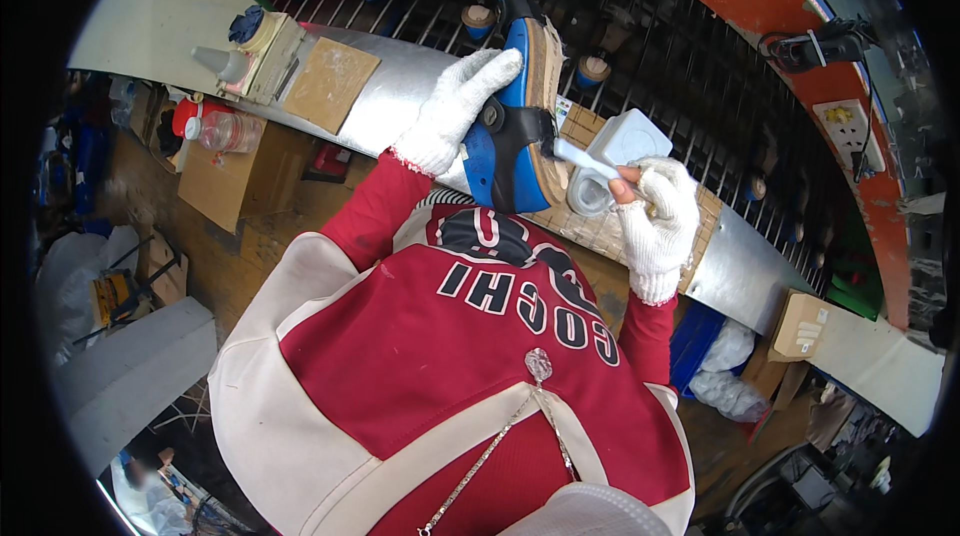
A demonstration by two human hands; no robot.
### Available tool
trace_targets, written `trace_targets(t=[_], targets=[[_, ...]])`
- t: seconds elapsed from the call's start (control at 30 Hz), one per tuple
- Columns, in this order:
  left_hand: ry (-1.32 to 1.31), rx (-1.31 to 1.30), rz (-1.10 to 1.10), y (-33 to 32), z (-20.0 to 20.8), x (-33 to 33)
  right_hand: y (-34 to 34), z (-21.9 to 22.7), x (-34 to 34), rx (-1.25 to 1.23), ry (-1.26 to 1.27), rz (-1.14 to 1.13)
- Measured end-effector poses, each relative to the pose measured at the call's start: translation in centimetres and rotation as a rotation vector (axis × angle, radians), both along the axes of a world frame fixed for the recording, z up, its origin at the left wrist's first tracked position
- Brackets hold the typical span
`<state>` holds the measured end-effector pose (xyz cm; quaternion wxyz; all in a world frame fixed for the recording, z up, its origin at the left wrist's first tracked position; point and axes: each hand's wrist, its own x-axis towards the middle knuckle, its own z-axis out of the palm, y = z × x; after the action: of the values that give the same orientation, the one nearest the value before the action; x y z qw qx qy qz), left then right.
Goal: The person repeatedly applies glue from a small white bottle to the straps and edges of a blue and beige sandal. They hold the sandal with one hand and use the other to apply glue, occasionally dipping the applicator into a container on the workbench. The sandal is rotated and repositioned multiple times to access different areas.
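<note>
My left hand (450,108), in a white knitted glove, grips a blue shoe last (516,76) with black straps (522,128) fitted round it. The last is tilted so that its tan underside (545,76) turns to the right. My right hand (660,221), gloved with bare fingertips showing, is closed on a pale-handled brush (590,162). The brush's tip reaches the edge of the last near the lower strap. Just behind the brush sits a pale plastic container (632,139) with a round cup-like part (588,200), on a brown board (708,221).
Beyond the metal ledge (735,271) runs a rack of metal rods carrying more lasts (478,20). A flat tan board (331,84) and a white nozzle-topped bottle (222,64) lie to the left. Below them are a clear plastic bottle (228,132) and a cardboard box (225,186).
</note>
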<state>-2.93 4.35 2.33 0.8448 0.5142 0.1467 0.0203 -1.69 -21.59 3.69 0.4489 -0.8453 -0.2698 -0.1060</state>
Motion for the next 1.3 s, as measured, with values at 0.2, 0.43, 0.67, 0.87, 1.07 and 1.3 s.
trace_targets(t=[0.2, 0.43, 0.67, 0.87, 1.07, 1.3], targets=[[0.19, -0.329, -0.141, 0.0, -0.1, 0.0, 0.1, -1.6, 0.5, 0.157, 0.145, 0.114], [0.275, -0.558, -0.258, 0.1, -2.8, -0.1, 1.4, -2.2, 1.6, 0.246, 0.18, 0.202], [-0.685, 0.279, -0.287, -2.1, -5.2, 0.3, 2.8, -1.9, 2.6, 0.214, 0.153, 0.232], [-0.274, -0.313, -0.513, -0.9, -2.5, -2.8, 3.2, -1.8, 3.4, 0.088, 0.006, 0.255], [0.122, -0.839, -0.568, -1.0, -4.7, -3.8, 2.3, -1.8, 3.6, 0.031, -0.049, 0.258], [0.085, -0.812, -0.511, 0.3, -11.4, -1.8, 1.0, -1.1, 3.1, 0.034, 0.041, 0.094]])
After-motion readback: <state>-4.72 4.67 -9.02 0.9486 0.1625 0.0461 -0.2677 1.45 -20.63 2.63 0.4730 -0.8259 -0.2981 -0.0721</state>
